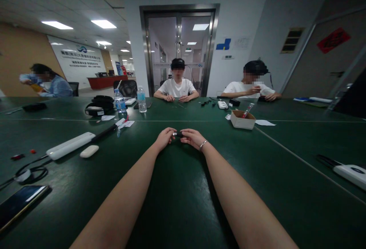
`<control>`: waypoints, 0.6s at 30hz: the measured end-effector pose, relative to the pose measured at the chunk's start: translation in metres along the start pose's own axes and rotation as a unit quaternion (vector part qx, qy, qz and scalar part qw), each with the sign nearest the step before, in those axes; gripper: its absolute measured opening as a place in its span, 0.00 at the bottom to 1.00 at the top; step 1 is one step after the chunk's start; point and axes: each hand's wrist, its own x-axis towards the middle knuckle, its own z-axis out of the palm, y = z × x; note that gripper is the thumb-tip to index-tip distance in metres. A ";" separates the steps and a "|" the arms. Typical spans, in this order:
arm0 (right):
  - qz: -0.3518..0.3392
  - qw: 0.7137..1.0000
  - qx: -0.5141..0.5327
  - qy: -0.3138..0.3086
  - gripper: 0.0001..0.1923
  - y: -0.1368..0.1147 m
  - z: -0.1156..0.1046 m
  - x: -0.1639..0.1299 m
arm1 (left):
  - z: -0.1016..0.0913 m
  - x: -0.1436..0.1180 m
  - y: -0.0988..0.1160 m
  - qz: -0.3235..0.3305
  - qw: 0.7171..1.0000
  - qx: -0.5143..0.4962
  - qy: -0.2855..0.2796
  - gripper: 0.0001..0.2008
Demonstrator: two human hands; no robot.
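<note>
— What are the hands doing?

— The left hand and the right hand meet at the middle of the table, fingertips pinched from either side on a small dark object. It is short and stubby, with a pale tip showing at its left end; too small to tell what it is made of. A thin bracelet circles the right wrist.

— And where does that object sit?

— Between the two hands, just above the green table, or resting on it; I cannot tell which.

— What is the surface like?

— Dark green, smooth, faintly glossy, with pale seam lines running across it. To the near left lie a long white bar, a rounded white pebble-shaped piece just beside it, and a glossy black phone at the edge. Further off to the right stands an open cardboard box; far left of centre, two clear plastic bottles.

— And the room?

— An office hall: tiled ceiling with bright panels, a steel-framed glass door at the far wall. Two people in white shirts sit at the far side of the table, and another sits at the far left.
</note>
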 end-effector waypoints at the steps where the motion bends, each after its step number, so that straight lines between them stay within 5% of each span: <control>1: 0.001 1.000 0.000 0.000 0.06 0.000 0.000 0.000 | 0.000 0.000 0.000 0.005 1.000 0.005 -0.003 0.11; 18: 0.003 1.000 0.001 0.005 0.06 0.000 0.000 -0.001 | 0.002 -0.005 0.008 -0.011 1.000 0.016 0.018 0.12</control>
